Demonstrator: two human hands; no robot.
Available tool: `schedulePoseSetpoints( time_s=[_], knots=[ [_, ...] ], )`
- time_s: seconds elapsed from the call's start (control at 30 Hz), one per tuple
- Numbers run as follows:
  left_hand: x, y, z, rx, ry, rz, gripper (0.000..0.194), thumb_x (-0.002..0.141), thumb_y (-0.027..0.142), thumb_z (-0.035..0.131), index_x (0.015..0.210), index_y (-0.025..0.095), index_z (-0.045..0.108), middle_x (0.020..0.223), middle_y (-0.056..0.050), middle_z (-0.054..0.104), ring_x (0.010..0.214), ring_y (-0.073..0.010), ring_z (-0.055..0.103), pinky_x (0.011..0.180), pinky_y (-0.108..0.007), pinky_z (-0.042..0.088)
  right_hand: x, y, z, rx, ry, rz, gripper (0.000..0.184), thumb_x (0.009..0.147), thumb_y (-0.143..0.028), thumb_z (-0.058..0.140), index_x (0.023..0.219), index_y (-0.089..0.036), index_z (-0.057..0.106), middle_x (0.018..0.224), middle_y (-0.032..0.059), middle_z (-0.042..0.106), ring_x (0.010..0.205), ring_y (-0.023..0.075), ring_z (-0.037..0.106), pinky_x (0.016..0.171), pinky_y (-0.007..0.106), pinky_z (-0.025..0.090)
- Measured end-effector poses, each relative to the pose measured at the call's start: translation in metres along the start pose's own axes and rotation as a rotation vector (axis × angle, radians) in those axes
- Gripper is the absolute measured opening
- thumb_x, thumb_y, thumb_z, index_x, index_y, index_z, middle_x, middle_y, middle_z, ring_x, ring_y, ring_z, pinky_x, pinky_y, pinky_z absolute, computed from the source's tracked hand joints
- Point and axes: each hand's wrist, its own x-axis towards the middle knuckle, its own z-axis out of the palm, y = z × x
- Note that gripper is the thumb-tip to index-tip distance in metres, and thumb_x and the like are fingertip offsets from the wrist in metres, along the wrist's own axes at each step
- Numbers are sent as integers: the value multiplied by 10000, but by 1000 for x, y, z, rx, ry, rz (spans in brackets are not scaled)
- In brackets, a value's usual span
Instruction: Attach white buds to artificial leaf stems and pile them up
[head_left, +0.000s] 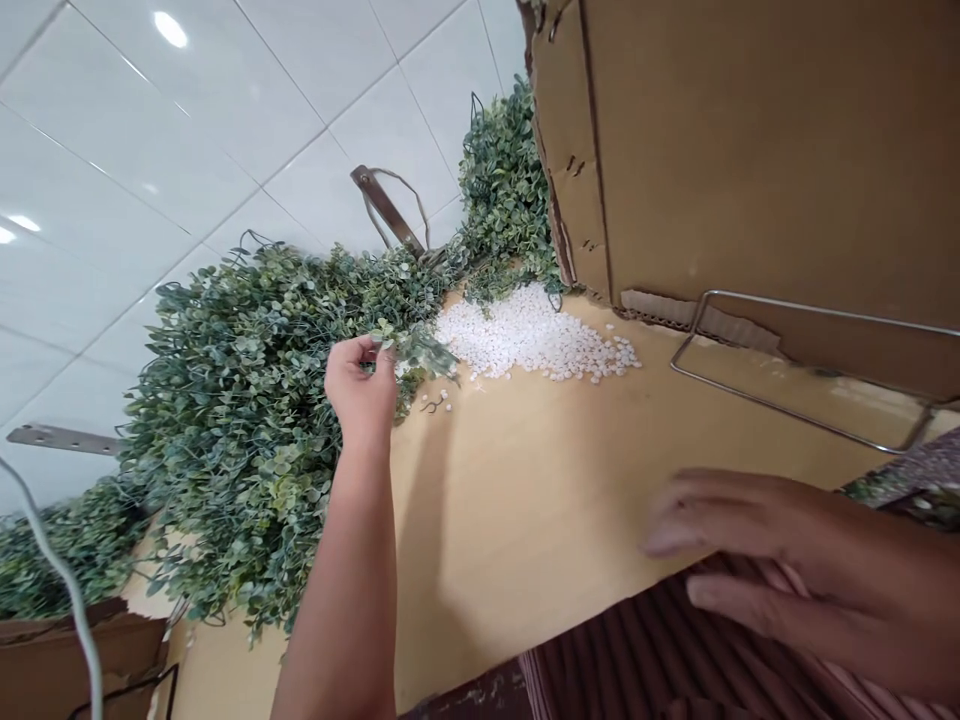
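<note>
1. Greenery (247,370) is heaped to the left of the left hand, its bulk stretched lengthwise along the tiled wall (300,90).
2. The left hand (362,375) is pinched, thumb against fingers, and a sprig (424,352) is gripped at one end.
3. The sprig is held just right of the fingertips; its long axis is laid roughly crosswise, the free end pointed right and slightly down.
4. White pellets (525,335) are spread on the table (517,490), right of the sprig; whether its tip is touched by them cannot be told.
5. The right hand (780,550) is blurred, thumb and fingers parted, with nothing seen to be held; it is placed well apart, so the pellets are approached more nearly by the left.
</note>
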Motion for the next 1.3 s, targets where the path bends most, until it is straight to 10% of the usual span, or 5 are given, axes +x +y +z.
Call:
schedulePoseSetpoints(
  time_s=[0.23, 0.43, 0.6, 0.93, 1.3],
  knots=[
    [-82, 44, 28, -767, -461, -407, 220, 539, 288, 735, 600, 158, 569, 526, 56, 531, 522, -68, 480, 558, -199, 396, 73, 16, 22, 260, 110, 107, 220, 787, -344, 536, 918, -183, 609, 970, 104, 643, 847, 203, 613, 741, 354, 528],
    [-114, 61, 39, -880, -630, -516, 253, 559, 341, 762, 626, 156, 605, 583, 26, 593, 546, -80, 528, 559, -206, 428, 96, 31, 53, 214, 218, 69, 303, 752, -322, 573, 1012, -166, 576, 1014, 115, 617, 991, 239, 555, 850, 414, 458],
    [-126, 57, 42, -802, -789, -436, 238, 663, 381, 690, 679, 160, 602, 596, 13, 549, 543, -99, 510, 542, -237, 423, 105, 30, 52, 275, 17, 45, 155, 787, -260, 477, 760, -149, 582, 735, 39, 590, 730, 162, 561, 668, 295, 443],
    [-100, 42, 52, 97, -533, 307, 351, 714, 247, 642, 1063, 210, 624, 1068, -113, 550, 1005, -259, 506, 880, -416, 415, 92, 52, 47, 568, 54, 270, 230, 779, -376, 501, 686, -166, 518, 620, -4, 546, 575, 110, 505, 542, 233, 396],
    [-74, 29, 51, 379, -469, 337, 151, 752, 169, 517, 773, 217, 659, 856, -68, 619, 859, -235, 549, 756, -369, 400, 97, 50, 46, 513, 68, 312, 220, 735, -363, 479, 612, -183, 449, 538, -54, 369, 492, 88, 354, 477, 239, 266]
  ],
)
